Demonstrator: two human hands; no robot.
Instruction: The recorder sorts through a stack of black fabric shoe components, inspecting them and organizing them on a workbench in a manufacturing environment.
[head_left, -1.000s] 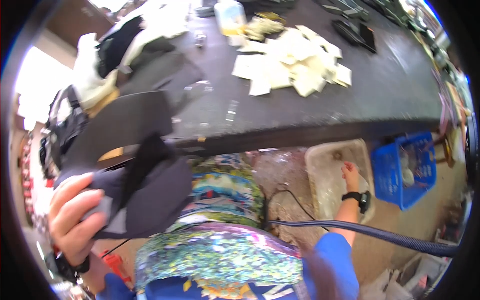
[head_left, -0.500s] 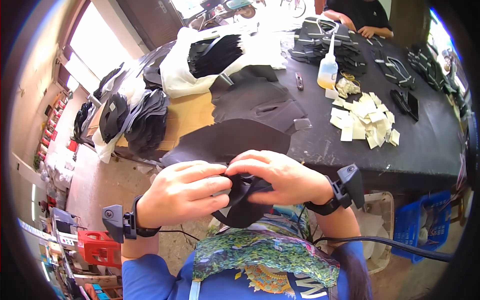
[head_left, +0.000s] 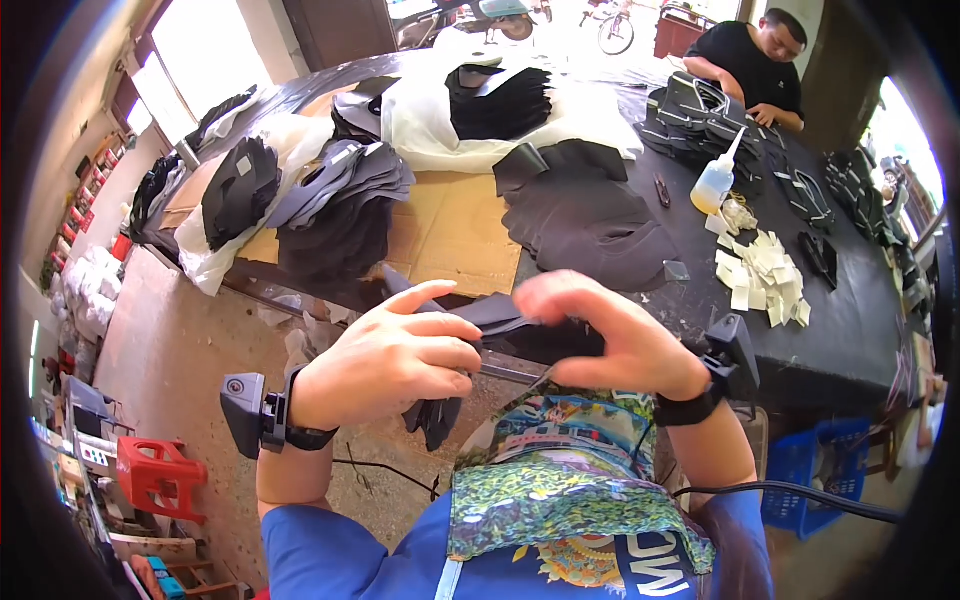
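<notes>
My left hand [head_left: 392,357] holds a bundle of dark fabric pieces [head_left: 434,420] that hangs below its fingers. Its thumb is hidden behind the bundle, and the index finger is raised. Grey-black flaps [head_left: 494,316] of the fabric stick out between my hands at the table's front edge. Beside them is my right hand [head_left: 625,345], fingers curved and thumb apart, with nothing visible between them; its fingertips are blurred. On the table just beyond lies a spread stack of flat black pieces [head_left: 585,225].
Brown cardboard [head_left: 455,225] lies under heaps of cut dark fabric [head_left: 340,215] at the left. A glue bottle [head_left: 713,184] and cream-coloured squares [head_left: 765,280] are to the right. Across the table a person [head_left: 745,65] works. A red stool [head_left: 160,478] and blue basket [head_left: 815,480] stand below.
My hands have moved apart, and the right hand's fingers have come off the dark fabric. The large black piece at the table's front edge is no longer spread there. The view has shifted.
</notes>
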